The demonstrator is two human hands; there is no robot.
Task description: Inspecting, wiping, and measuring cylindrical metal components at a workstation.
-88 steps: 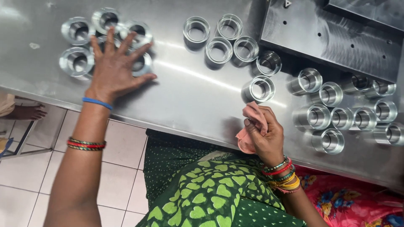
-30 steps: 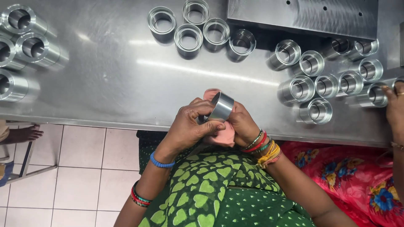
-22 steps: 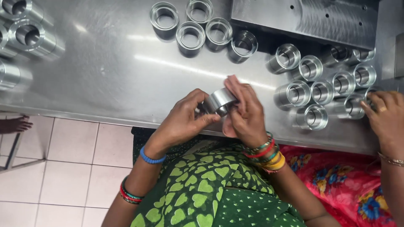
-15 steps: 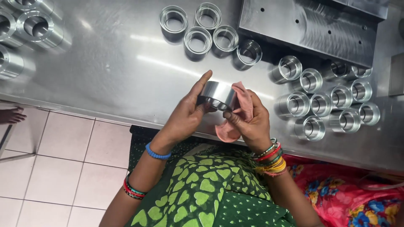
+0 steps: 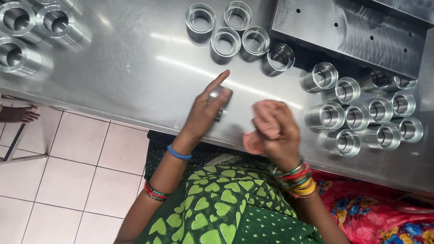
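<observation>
My left hand grips a short shiny metal ring just above the steel table, with the forefinger stretched out. My right hand is closed around a pink cloth a little to the right of the ring and apart from it. Both hands hover near the table's front edge.
Several metal rings stand at the back centre, more rings cluster on the right, and larger ones sit at the far left. A steel block lies at the back right. A person's bare foot rests on the tiled floor at left.
The hands have parted: my left hand has carried the ring away to the left and lower toward the table, while my right hand keeps the pink cloth.
</observation>
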